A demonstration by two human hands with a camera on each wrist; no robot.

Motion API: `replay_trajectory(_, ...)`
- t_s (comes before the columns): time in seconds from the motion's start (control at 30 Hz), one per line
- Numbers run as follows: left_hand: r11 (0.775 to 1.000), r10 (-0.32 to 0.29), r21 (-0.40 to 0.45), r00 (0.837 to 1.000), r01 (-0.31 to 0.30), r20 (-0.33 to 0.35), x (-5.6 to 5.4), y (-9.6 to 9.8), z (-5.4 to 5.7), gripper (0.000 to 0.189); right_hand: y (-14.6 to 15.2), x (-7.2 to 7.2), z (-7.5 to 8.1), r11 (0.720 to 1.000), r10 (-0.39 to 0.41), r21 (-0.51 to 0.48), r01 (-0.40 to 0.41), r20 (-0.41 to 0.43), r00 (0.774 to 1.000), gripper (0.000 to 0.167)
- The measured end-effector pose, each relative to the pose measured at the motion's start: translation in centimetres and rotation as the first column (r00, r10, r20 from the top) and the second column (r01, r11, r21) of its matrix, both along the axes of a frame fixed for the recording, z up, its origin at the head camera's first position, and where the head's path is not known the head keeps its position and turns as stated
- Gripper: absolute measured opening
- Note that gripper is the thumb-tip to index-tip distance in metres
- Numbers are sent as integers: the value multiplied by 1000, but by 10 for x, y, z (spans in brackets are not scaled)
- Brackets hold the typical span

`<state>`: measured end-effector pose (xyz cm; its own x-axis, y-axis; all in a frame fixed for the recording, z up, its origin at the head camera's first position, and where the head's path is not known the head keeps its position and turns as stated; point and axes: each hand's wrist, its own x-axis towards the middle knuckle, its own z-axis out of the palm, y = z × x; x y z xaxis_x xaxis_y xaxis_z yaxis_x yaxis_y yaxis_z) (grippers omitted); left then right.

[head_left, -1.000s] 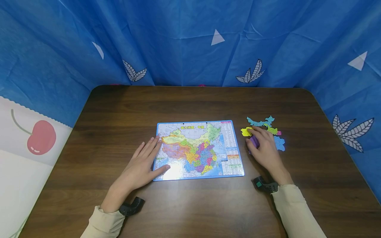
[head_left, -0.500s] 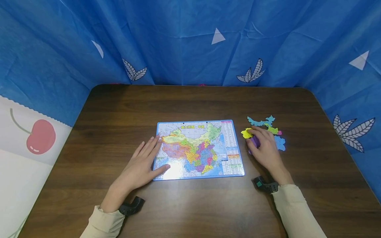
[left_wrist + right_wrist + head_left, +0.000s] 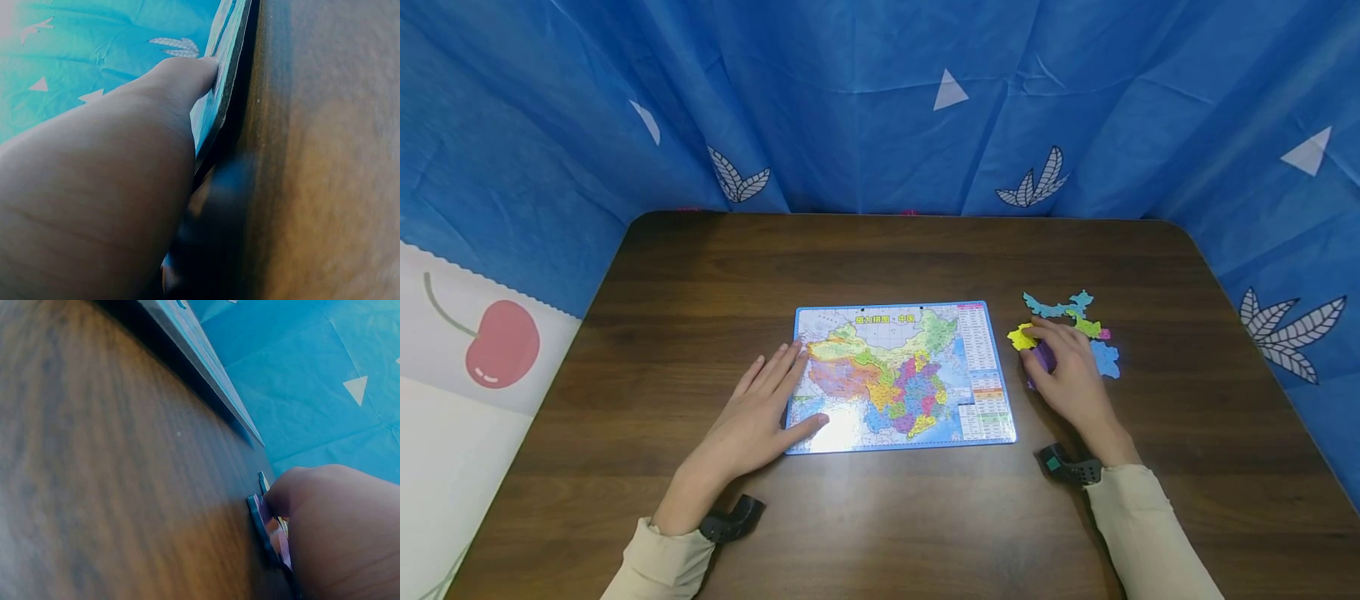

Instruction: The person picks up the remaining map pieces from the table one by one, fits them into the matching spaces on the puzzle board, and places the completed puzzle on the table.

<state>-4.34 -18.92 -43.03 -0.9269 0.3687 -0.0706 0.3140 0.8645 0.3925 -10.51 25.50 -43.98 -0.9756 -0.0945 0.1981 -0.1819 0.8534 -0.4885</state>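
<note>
A map puzzle board with a blue border and many coloured regions lies flat on the table. My left hand rests on its left side, fingers spread and straight, with the thumb near the lower left corner. To the right of the board, my right hand lies over a small group of loose map puzzle pieces. Its thumb and fingers rest on a purple piece, partly hidden under the hand. In the right wrist view, the thumb touches the purple piece near the table.
Around the right hand lie a yellow piece, a teal piece, a green piece, a small pink piece and a blue piece. A blue curtain hangs behind the brown wooden table.
</note>
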Motion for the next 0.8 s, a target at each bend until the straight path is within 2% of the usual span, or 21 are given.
replay_trajectory(0.57, 1000, 1, -3, 1000, -1, 5, 0, 0, 0, 99, -1, 0, 0, 1000, 9, -9, -9, -39, 999, 35)
replay_trajectory(0.8, 1000, 0, -5, 1000, 0, 6, 0, 0, 0, 99, -1, 0, 0, 1000, 9, -12, -10, -81, 997, 32)
